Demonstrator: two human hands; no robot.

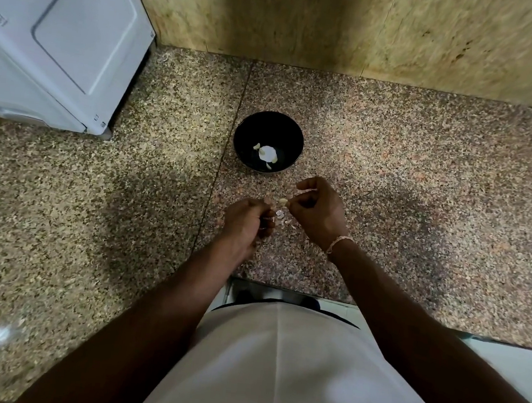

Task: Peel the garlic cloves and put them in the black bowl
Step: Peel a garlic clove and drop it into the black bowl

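Two hands are working just this side of the black bowl (270, 126), above the speckled bench (425, 172). My right hand (318, 208) is pinching a small garlic clove (283, 201) at its fingertips, and my left hand (246, 222) is curling closed beside it, apparently on loose skin, though I cannot tell for sure. Bits of peel (281, 217) are lying on the bench beneath both hands. A few pale pieces (267, 154) are already sitting inside the bowl. The clove is probably light, firm and slick once bare, its skin papery, so I am judging a hold at the ends safest.
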